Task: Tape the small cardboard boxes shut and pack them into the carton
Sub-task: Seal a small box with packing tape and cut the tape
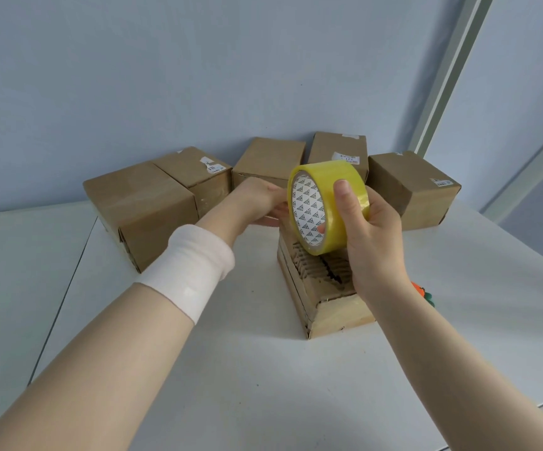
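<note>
My right hand (366, 229) grips a roll of yellow tape (327, 203), thumb on its outer band, fingers through the core. The roll is held upright just above a small cardboard box (325, 301) that lies in the middle of the white table, its torn top seam facing up. My left hand (260, 203) reaches to the far end of that box, behind the roll; its fingertips are hidden there, so what they touch is unclear. A white band wraps my left wrist.
Several closed cardboard boxes stand along the wall: a large one (140, 209) at left, others (268, 161) behind, one (416, 190) at right. An orange and green object (424, 292) peeks from behind my right wrist. The white table (231, 369) ends at right; a second tabletop adjoins at left.
</note>
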A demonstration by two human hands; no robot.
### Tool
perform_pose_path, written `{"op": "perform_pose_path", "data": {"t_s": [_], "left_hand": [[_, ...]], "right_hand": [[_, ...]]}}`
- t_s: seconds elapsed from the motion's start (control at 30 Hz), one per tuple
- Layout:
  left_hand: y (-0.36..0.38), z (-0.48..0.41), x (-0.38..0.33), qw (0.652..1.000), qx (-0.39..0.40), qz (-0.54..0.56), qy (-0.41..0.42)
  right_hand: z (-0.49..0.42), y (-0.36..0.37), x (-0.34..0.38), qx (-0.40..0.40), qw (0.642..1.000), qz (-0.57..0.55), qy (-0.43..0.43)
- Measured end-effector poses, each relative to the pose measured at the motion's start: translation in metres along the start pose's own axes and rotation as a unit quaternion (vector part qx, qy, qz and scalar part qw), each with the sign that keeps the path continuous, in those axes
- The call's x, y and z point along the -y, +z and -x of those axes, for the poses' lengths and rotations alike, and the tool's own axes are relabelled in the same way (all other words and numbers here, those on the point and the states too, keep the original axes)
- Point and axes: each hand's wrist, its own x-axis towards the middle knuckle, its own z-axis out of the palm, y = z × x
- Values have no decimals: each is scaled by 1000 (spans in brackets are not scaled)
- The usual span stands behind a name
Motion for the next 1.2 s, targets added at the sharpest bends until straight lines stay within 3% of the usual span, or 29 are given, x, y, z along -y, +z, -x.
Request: {"op": "perform_pose_path", "data": {"t_s": [0.13,0.47,0.63,0.9,1.07,1.2], "left_hand": [[16,2,-9,995,-13,-94,-30],[6,5,5,997,40,-38,-50],[8,5,2,997,10,-65,-29],[14,11,4,992,-32,-124,-19],[13,12,8,992,-40,-116,40],[12,14,10,993,-28,-94,62]], "right_hand": [[1,0,1,3,1000,18,8],[5,-12,4,91,994,-11,56],[2,-10,5,116,992,33,48],[19,0,25,18,998,10,51],[60,-16,56,2,994,12,112],[91,-39,67,29,984,84,155]]}}
